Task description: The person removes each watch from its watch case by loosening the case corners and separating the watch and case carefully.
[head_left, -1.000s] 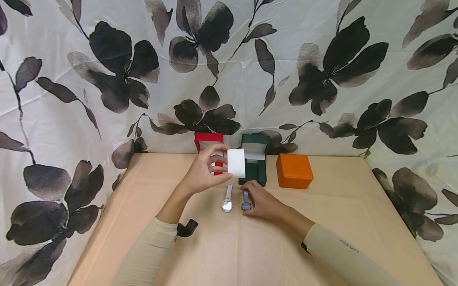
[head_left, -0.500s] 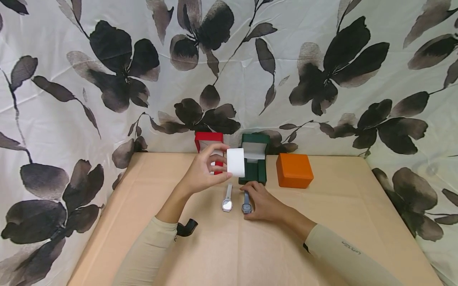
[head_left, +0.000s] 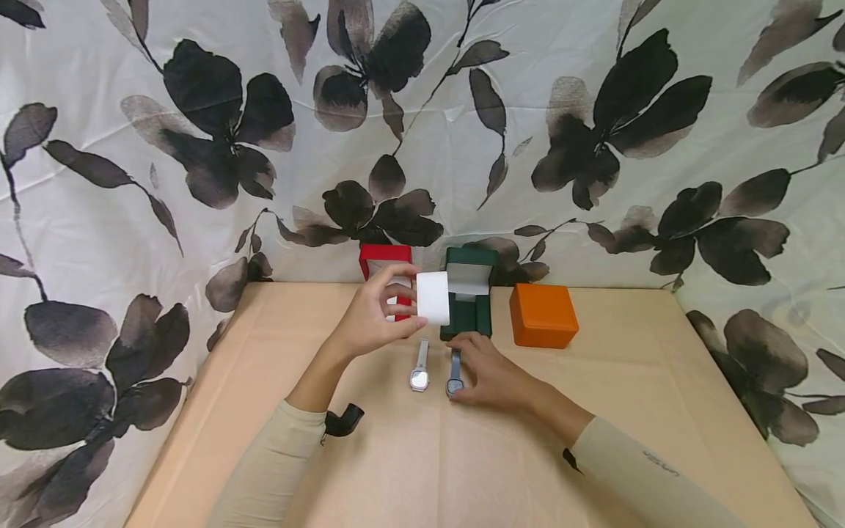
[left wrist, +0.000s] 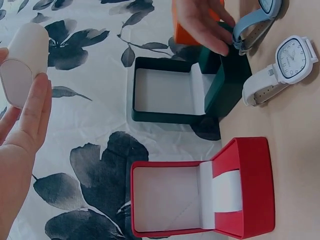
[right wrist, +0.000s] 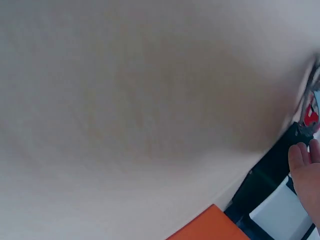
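1. My left hand (head_left: 372, 319) is raised above the table (head_left: 264, 411), thumb and fingers curled round a white watch cushion (head_left: 433, 298). In the left wrist view my fingers (left wrist: 31, 107) lie along its side, so the cushion (left wrist: 25, 62) is held clear of everything else.
2. My right hand (head_left: 488, 370) lies low on the table, its fingers pinching the blue-strapped watch (head_left: 454, 372) by the strap. The left wrist view shows that watch (left wrist: 255, 22) with its strap looped and partly off the surface, my fingertips (left wrist: 212, 42) closed on it.
3. Just beside it, toward my left, the white-strapped watch (head_left: 419, 367) lies flat and untouched; its square face reads clearly in the left wrist view (left wrist: 290, 57).
4. Just behind both watches stands the green box (head_left: 467, 302), lid up. From the left wrist view (left wrist: 165, 90) I can only see its pale lid lining; whether the seat is bare I cannot tell.
5. The red box (head_left: 385, 270) stands open behind my left hand, and a white cushion (left wrist: 226, 192) sits in its base.
6. The orange box (head_left: 541, 314) stays shut, off to the right.
7. As I judge it: neither watch is on a cushion or in a box yet. The cushion is out and in hand, one watch is gripped; wrapping, seating and closing all remain.
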Demonstrator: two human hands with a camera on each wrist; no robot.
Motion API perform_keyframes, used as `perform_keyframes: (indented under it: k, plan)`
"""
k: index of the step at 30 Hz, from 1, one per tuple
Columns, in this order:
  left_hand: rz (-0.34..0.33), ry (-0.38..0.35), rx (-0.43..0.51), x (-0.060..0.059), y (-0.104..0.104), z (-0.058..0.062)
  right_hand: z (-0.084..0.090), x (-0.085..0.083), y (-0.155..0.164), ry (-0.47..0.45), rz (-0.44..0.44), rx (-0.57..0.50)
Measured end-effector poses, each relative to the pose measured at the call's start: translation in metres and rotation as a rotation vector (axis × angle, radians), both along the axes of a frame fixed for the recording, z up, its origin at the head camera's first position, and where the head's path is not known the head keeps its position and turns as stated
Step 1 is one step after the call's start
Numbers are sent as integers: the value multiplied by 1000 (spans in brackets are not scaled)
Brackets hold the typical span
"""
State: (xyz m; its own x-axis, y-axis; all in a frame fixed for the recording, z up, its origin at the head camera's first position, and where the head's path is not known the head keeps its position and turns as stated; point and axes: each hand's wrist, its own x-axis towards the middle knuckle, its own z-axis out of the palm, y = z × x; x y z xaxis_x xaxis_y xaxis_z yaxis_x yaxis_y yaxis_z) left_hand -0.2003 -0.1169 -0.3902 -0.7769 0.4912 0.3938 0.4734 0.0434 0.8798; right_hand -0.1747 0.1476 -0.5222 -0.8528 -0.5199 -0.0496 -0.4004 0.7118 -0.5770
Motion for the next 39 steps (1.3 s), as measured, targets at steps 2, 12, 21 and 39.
perform_keyframes:
  k: [2, 12, 21, 39]
  plan:
    - [7, 5, -7, 0, 0, 0, 5, -1, 1, 8, -4, -23]
    - [28, 44, -25, -5, 5, -3, 30, -2, 11, 31, -53, -104]
    - [62, 47, -54, -11, 11, -9, 50, -10, 25, 67, -120, -134]
    - [73, -71, -55, -31, 28, -31, 54, -27, 45, 128, -235, -219]
